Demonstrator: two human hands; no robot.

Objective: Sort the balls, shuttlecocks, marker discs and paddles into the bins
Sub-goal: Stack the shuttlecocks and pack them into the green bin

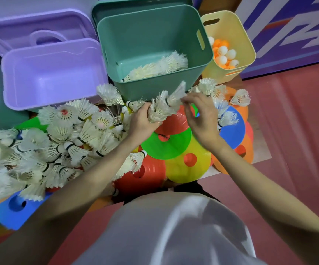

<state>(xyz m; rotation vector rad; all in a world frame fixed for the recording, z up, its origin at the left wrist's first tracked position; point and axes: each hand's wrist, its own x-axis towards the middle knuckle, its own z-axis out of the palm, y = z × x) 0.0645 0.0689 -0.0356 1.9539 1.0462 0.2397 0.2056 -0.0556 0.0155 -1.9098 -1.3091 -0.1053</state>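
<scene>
Left hand (pixel 143 121) grips a nested stack of shuttlecocks (pixel 159 109), fingers curled round it, just in front of the green bin (pixel 153 54). Right hand (pixel 198 115) pinches the top shuttlecock (pixel 176 97) of that stack with thumb and fingertips. More shuttlecocks lie inside the green bin. Loose shuttlecocks (pixel 59 142) heap on the left over coloured marker discs (pixel 166 144). Balls (pixel 224 54) fill the yellow bin (pixel 240 35); the purple bin (pixel 53 73) stands left.

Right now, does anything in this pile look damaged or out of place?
Yes. One shuttlecock behind the left hand has dark feathers among all the white ones. The stack of shuttlecocks that hand grips looks frayed, its feathers splayed and ragged. Otherwise it's just unsorted clutter.
</scene>
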